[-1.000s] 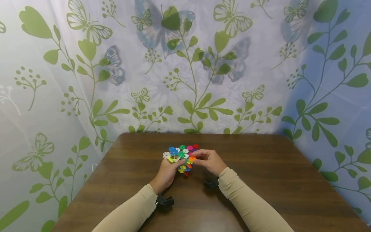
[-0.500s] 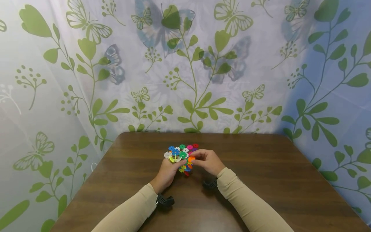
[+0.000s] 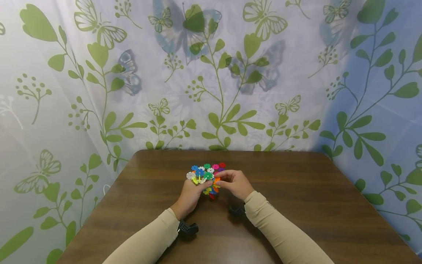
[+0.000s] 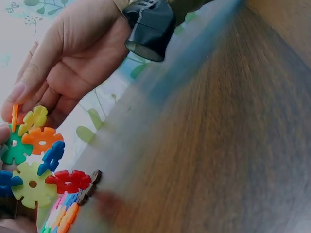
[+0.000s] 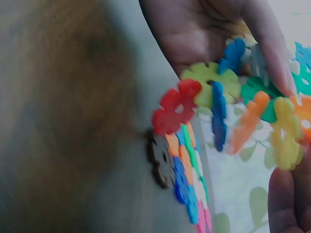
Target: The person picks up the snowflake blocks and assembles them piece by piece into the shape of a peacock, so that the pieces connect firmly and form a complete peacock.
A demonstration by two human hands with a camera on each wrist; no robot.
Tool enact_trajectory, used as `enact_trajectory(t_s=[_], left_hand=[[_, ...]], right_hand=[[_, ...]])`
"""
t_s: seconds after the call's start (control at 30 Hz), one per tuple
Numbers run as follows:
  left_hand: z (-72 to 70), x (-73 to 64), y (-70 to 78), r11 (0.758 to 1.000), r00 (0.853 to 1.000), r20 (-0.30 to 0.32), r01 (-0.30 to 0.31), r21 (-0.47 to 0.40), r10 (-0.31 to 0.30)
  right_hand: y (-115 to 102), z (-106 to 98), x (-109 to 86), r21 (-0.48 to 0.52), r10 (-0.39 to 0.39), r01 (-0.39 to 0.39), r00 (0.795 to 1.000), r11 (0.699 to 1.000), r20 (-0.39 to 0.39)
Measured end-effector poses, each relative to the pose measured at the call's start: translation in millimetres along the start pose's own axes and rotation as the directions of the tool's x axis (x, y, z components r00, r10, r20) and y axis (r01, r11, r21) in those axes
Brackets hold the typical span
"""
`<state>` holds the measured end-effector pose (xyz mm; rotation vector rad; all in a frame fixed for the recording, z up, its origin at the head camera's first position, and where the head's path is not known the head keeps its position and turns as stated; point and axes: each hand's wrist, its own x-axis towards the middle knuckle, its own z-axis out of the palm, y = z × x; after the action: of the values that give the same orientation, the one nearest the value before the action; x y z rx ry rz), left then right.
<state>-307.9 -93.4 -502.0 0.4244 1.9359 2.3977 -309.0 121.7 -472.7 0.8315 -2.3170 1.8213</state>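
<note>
My left hand (image 3: 189, 196) holds a cluster of flower-shaped plastic building discs (image 3: 207, 176), its thumb lying across the near side. From the right, my right hand (image 3: 239, 183) pinches an orange disc (image 3: 216, 181) between thumb and forefinger at the cluster's edge. In the left wrist view, the right thumb presses this orange disc (image 4: 15, 114) beside a yellow disc (image 4: 34, 119) and a green disc (image 4: 17, 148). A red disc (image 5: 176, 108) sticks out from the light yellow disc (image 5: 210, 83) in the right wrist view. The left fingers beneath the cluster are mostly hidden.
Beyond the held discs, a flat patch of many-coloured discs (image 5: 187, 170) with a dark disc (image 5: 162, 160) at its edge shows; its joins cannot be told. Both hands are over a brown wooden table (image 3: 296, 205), before a leaf-patterned curtain (image 3: 211, 91). Black cameras (image 3: 188, 228) sit under the wrists.
The right hand has shifted slightly left, and the orange disc in it has turned more edge-on. The left hand stays in nearly the same place, while the cluster has tilted a little.
</note>
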Motion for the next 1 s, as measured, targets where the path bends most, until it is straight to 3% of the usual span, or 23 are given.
enact_trajectory(t_s=[0.4, 0.7, 0.77, 0.87, 1.0], left_hand=[[4.1, 1.3, -0.4, 0.988, 0.999, -0.041, 0.020, -0.156, -0.027], [2.3, 5.7, -0.1, 0.921, 0.996, -0.055, 0.048, -0.388, -0.075], [1.5, 6.5, 1.4, 0.905, 0.995, -0.053, 0.050, -0.423, -0.079], [1.0, 8.6, 2.7, 0.887, 0.995, -0.056, 0.050, -0.459, -0.085], [0.0, 9.4, 3.2, 0.870, 0.992, -0.073, 0.056, -0.489, -0.104]], right_hand=[[2, 9, 0.1, 0.023, 0.067, -0.065, 0.996, 0.998, -0.065], [11, 3, 0.6, 0.068, 0.115, -0.109, 0.988, 0.992, -0.103], [15, -1, 1.0, 0.034, 0.129, -0.125, 0.984, 0.992, -0.120], [20, -7, 0.8, -0.119, 0.161, -0.174, 0.980, 0.978, -0.113], [23, -12, -1.0, -0.321, 0.182, -0.170, 0.983, 0.932, 0.008]])
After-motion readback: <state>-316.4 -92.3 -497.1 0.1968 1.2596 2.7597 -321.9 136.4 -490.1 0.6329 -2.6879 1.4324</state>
